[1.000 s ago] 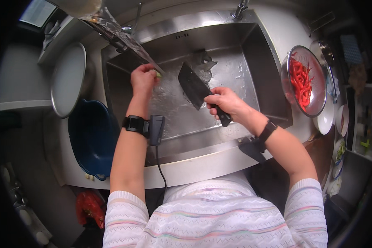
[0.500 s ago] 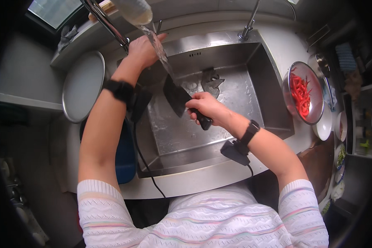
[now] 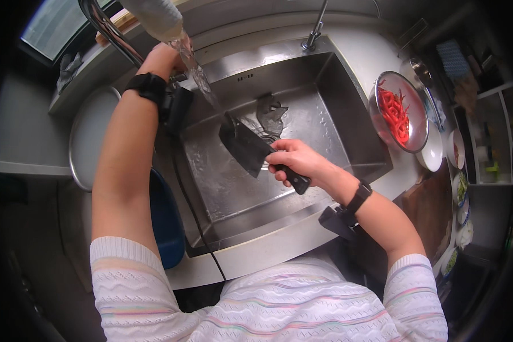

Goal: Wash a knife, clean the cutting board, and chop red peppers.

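Observation:
My right hand (image 3: pixel 295 163) grips the black handle of a cleaver (image 3: pixel 244 147), its fingers wrapped round it. The dark, broad blade hangs over the steel sink (image 3: pixel 233 205), pointing to the far left. Running water (image 3: pixel 198 74) falls from a pale, cloudy spout end (image 3: pixel 157 20) and comes down close to the blade's far corner. My left hand (image 3: pixel 164 57) reaches to the base of the metal faucet (image 3: pixel 111 34). Its fingers are hidden behind the spout and the water, so I cannot see what they touch.
A dark, flat, irregular piece (image 3: pixel 272 115) lies in the sink near the drain. To the right, a metal bowl (image 3: pixel 419 122) holds red pepper strips (image 3: pixel 394 114), beside a white bowl (image 3: pixel 431 149). On the left are a round tray (image 3: pixel 91 142) and a blue tub (image 3: pixel 166 228).
My right hand has drawn the cleaver nearer to me and rightward, away from the stream. My left hand has shifted slightly farther off beside the faucet. The whole view has swung a little.

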A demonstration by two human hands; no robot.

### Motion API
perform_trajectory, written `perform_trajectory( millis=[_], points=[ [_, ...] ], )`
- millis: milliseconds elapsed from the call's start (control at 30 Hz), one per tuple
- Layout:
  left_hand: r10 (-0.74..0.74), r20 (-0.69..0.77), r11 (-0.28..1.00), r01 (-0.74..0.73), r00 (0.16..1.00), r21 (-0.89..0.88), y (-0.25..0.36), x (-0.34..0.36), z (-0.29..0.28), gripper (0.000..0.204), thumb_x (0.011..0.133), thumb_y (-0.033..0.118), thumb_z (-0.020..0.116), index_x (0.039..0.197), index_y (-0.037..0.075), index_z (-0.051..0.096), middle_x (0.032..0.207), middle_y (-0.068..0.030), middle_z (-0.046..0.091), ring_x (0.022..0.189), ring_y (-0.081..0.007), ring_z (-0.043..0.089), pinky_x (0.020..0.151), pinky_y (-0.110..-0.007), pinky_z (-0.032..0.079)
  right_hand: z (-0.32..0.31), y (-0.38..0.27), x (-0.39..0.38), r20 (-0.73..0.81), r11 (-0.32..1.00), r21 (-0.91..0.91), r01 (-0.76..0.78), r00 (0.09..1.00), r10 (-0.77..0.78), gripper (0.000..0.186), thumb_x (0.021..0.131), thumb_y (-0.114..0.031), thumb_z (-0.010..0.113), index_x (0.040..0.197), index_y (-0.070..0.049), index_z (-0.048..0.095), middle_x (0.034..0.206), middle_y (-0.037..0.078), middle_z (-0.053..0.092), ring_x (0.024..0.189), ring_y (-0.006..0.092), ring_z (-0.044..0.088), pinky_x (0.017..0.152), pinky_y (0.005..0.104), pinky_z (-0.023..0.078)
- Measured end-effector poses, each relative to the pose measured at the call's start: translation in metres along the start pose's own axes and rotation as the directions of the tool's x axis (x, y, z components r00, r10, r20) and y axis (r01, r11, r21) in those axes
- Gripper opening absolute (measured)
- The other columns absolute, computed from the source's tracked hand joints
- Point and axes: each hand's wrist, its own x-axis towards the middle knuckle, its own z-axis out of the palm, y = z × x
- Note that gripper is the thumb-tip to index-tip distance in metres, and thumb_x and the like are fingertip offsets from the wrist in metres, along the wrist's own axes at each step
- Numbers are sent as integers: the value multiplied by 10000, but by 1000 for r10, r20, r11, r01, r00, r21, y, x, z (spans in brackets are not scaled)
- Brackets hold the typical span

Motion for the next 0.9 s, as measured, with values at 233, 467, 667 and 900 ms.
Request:
perform_trajectory(
  millis=[233, 467, 667, 900],
  points=[
    [-152, 142, 972, 174, 978, -156, 18, -9, -20, 635, 642, 23, 536, 1276, 20, 497, 828, -220, 653, 719, -313, 667, 576, -372, 529, 26, -6, 31, 16, 994, 109, -1, 1000, -1, 90, 840, -79, 539, 822, 0, 499, 668, 77, 552, 492, 126, 529, 394, 275, 444],
    [-231, 139, 857, 269, 963, -440, 24, -22, -30, 382, 674, 32, 554, 1054, 38, 592, 807, -198, 650, 688, -313, 668, 528, -385, 534, 8, 9, -6, -25, 998, -11, 66, 998, -66, 118, 821, -90, 558, 878, 6, 521, 659, 66, 569, 461, 104, 531, 404, 273, 452],
    [-255, -19, 884, 225, 967, -409, 10, -21, -14, 564, 686, 25, 546, 1243, 111, 546, 1002, -178, 649, 876, -299, 655, 629, -381, 553, -11, 59, -86, 75, 45, -988, 146, 721, -689, 369, 716, -104, 661, 1069, -71, 560, 780, 105, 597, 687, 289, 606, 583, 368, 501],
    [-112, -183, 840, -5, 977, -542, -2, -33, 32, 451, 680, 12, 504, 1116, 37, 615, 1063, -210, 627, 1058, -323, 584, 898, -375, 448, -61, 88, -153, 17, 183, -953, 243, 644, -765, 340, 718, -100, 631, 1052, -83, 569, 820, 96, 613, 718, 273, 619, 628, 370, 509]
  ],
)
